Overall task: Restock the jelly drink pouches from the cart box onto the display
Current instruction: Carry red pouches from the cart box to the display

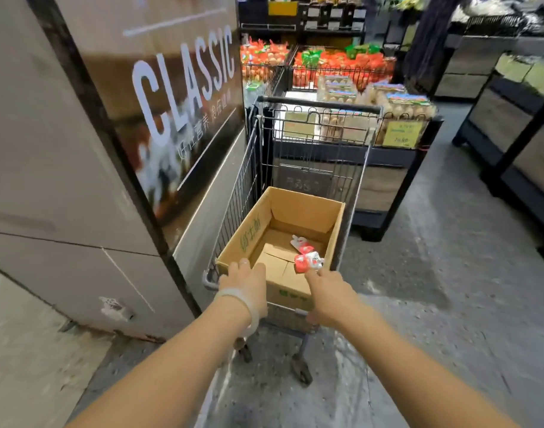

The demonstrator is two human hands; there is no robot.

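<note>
In the cart (307, 156), near end, sits an open cardboard box (266, 223) with just two jelly drink pouches (307, 261) left on its floor, right-hand side, one lying beyond the other, red-and-white. Box is otherwise down to loose cardboard flaps.

Left hand (244, 284) is draped over the box's near left corner, fingers curled on the rim, holding no pouch. Right hand (328, 296) is at the near right edge with the index finger extended toward the nearer pouch, tip just beside it; can't tell if it's touching, and the other fingers are hidden under the hand, maybe on the cart handle.

Step in hand, as I read it: pick the last pouches. Suggest: keep the left hand bracing the box so it doesn't slide, reach the right hand over the rim, pinch the nearer pouch by its body rather than the spout, and lift clear of the flap. Both could probably go in one grab.

Jelly display isn't identifiable here; far shelves show egg cartons (400, 105) and red netted goods (341, 66).
</note>
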